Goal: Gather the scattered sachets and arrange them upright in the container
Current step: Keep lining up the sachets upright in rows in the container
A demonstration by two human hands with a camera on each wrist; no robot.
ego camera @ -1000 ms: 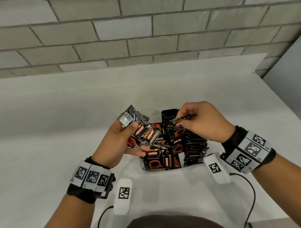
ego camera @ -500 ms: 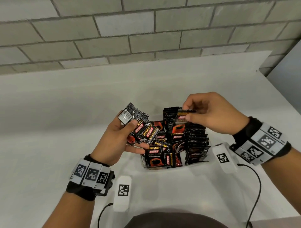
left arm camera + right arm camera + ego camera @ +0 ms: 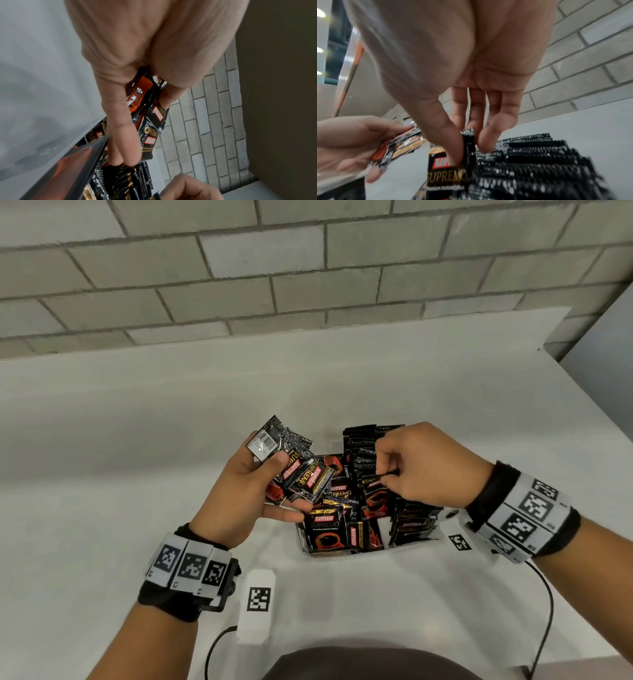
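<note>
Nearest the camera, low in the head view, 2 wristbands (image 3: 190, 563) with printed markers sit on the forearms, above a white table (image 3: 102, 474). Just past them, at centre frame, the left hand (image 3: 246, 491) curls thumb and fingers round a fanned bundle of sachets (image 3: 294, 463), held above the table just left of the container (image 3: 397, 547). To its right, the right hand (image 3: 421, 467) pinches 1 sachet (image 3: 468, 143) by its crimped top edge between thumb and fingertips (image 3: 485, 142) and holds it upright over the packed row (image 3: 411, 518) on the container's right side. The container's left part still holds loose sachets (image 3: 330, 529) leaning or lying face up. To do this step well, I judge the sachet should go down vertically into the gap beside the last standing one, edge first, with the free fingers nudging the neighbours aside so none tips; the grip should let go only once the sachet is wedged. The left bundle should stay close so the next one can be drawn quickly. Farthest back, across the top of the frame, runs a grey brick wall (image 3: 308, 268).
</note>
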